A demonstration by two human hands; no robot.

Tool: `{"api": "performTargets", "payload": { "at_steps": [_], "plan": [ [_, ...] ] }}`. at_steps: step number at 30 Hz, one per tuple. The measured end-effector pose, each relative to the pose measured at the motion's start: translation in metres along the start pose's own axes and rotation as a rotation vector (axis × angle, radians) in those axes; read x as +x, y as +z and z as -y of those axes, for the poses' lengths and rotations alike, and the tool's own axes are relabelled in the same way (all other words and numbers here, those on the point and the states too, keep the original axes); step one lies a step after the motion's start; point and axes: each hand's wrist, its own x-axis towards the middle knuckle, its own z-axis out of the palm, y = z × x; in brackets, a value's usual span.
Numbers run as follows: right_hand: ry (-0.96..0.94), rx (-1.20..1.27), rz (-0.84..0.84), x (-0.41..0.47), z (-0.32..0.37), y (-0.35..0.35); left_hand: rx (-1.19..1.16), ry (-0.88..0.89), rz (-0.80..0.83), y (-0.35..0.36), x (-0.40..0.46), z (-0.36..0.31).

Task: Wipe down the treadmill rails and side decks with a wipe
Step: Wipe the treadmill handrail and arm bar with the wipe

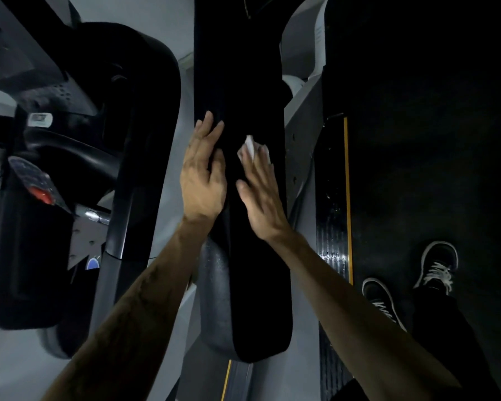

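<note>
head | right hand [259, 192] lies flat, fingers straight, pressing a white wipe [252, 149] onto the black rail [240, 82] | left hand [204, 175] rests open-fingered along the rail's left edge, gripping nothing | rail's rounded near end uncovered; ribbed side deck [331, 175] with yellow stripe lies right, two shoes [411, 285] stand on the belt beside it
</note>
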Motion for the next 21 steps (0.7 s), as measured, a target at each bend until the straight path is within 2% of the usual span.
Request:
{"api": "performTargets", "payload": {
  "at_steps": [4, 9, 15, 19, 21],
  "plan": [
    [-0.057, 0.05, 0.024, -0.047, -0.011, 0.0, 0.028, 0.006, 0.025, 0.0, -0.004, -0.004],
    [-0.1, 0.058, 0.113, -0.109, 0.007, 0.004, 0.048, -0.029, 0.025, -0.001, -0.022, -0.008],
    [-0.214, -0.036, 0.076, -0.069, 0.014, -0.002, 0.005, -0.051, 0.047, -0.006, -0.058, -0.008],
    [-0.101, -0.069, 0.029, -0.049, 0.003, 0.002, -0.024, -0.067, 0.064, -0.008, -0.072, -0.009],
    [-0.113, -0.035, 0.011, -0.063, -0.006, 0.005, -0.031, -0.068, 0.052, -0.008, -0.074, -0.009]
  ]
}}
